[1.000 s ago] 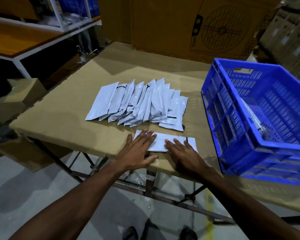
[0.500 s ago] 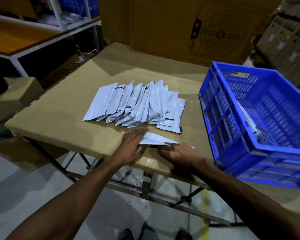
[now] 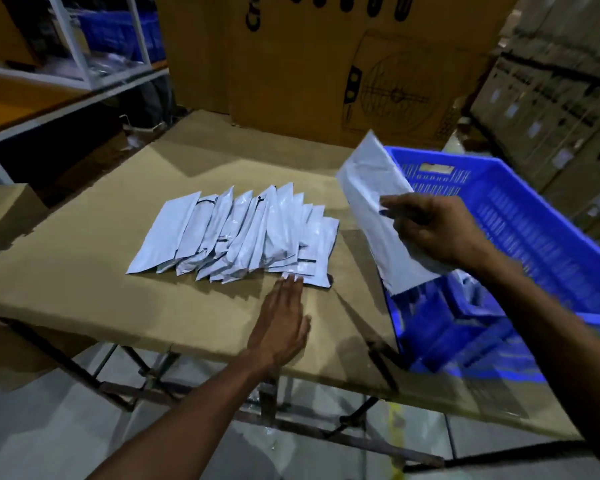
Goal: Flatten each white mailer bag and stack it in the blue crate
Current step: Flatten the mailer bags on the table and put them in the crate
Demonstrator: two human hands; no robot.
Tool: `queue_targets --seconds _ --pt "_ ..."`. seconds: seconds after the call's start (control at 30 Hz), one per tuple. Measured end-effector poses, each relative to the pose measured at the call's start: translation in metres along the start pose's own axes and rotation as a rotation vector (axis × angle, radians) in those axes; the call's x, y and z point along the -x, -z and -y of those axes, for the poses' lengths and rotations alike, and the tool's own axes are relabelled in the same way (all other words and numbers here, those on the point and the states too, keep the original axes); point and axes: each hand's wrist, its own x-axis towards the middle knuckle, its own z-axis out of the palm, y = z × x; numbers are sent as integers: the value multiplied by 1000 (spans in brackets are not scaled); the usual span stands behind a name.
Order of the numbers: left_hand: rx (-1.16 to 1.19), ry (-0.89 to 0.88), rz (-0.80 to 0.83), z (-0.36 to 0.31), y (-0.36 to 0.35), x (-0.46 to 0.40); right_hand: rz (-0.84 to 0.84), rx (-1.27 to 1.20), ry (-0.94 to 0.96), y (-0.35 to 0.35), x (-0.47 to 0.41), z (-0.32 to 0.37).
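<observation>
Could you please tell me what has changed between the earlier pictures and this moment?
The right hand has lifted the flattened mailer bag off the table and carried it right, over the blue crate; it grips the bag. The left hand let go of that bag and now reaches, fingers straight, to the nearest bag in the fanned row of bags. The row and crate stayed put.
</observation>
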Motion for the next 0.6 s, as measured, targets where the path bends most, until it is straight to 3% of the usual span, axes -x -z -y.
queue_targets --seconds 0.13,0.4,0.5,0.6 --pt "-43 -36 67 -28 -14 -18 -99 -114 -234 23 -2 -37" --pt "-251 136 241 -74 -39 -45 -176 79 -275 96 3 -98" --pt "-287 166 250 -78 -44 -52 -113 329 -248 113 7 -125" --pt "-279 178 265 -79 -44 -56 75 537 -266 113 8 -160"
